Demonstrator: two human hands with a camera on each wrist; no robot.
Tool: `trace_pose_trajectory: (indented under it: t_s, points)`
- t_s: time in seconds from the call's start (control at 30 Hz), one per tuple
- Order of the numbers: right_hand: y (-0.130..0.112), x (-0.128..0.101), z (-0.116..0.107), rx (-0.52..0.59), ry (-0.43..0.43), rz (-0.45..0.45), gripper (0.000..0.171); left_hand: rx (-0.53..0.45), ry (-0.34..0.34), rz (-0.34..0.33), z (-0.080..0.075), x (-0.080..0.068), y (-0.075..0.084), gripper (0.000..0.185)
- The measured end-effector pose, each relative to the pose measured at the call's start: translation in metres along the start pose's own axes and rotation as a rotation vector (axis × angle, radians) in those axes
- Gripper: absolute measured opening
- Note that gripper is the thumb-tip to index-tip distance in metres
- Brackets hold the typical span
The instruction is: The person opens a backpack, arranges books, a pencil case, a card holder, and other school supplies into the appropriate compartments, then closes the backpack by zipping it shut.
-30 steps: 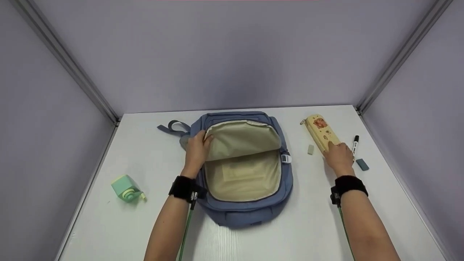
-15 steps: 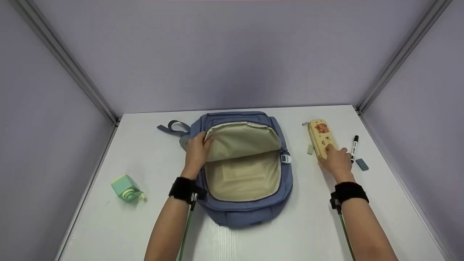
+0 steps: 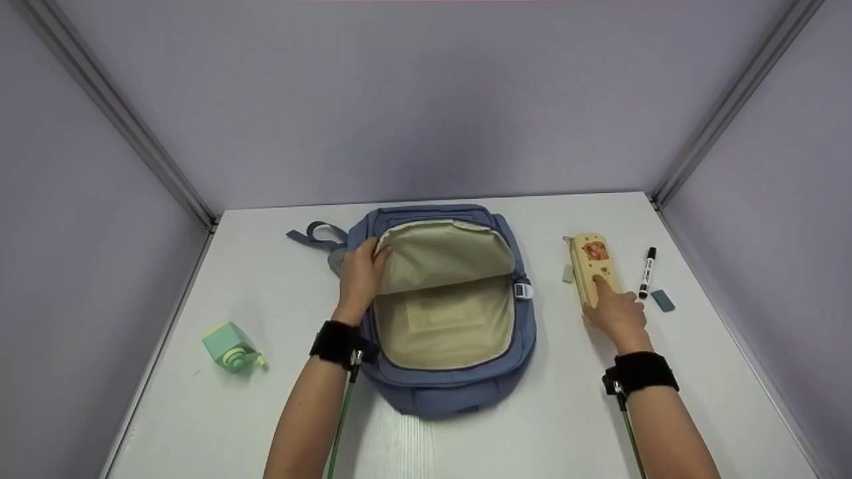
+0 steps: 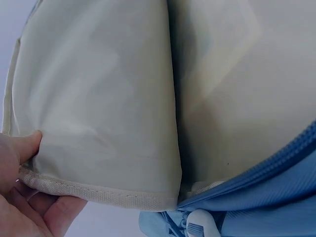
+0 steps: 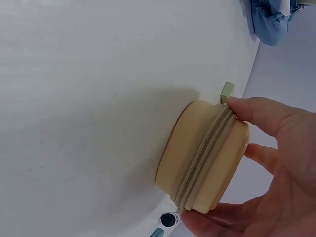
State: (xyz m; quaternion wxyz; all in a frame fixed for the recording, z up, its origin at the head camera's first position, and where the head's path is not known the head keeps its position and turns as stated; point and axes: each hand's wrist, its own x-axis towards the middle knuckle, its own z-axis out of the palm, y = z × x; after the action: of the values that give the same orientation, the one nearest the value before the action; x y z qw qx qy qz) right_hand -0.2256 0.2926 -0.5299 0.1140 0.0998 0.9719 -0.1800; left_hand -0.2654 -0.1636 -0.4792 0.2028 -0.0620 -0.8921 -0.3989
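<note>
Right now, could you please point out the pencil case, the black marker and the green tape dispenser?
pencil case (image 3: pixel 592 263): head view, on its printed top face.
black marker (image 3: pixel 646 273): head view, on its white barrel.
green tape dispenser (image 3: pixel 229 346): head view, on its body.

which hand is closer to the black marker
Right. The right hand grips the pencil case just left of the marker; the left hand holds the backpack flap, across the table.
</note>
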Motion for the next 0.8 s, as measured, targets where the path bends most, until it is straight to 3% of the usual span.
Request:
trace_pose_trajectory:
  t_s: [0.13,0.47,0.8]
  points:
    - [0.002,-0.005,0.000,0.029,-0.021,0.001,0.070,0.031,-0.018,-0.006,-0.001,0.008,0.005,0.030]
    - [-0.008,-0.023,-0.019,-0.013,0.046,-0.040,0.066,0.102,-0.030,-0.048,-0.009,0.024,0.017,0.023]
    - [-0.036,-0.075,-0.062,-0.013,0.067,-0.173,0.066,0.120,0.003,-0.047,-0.011,0.026,0.018,0.027]
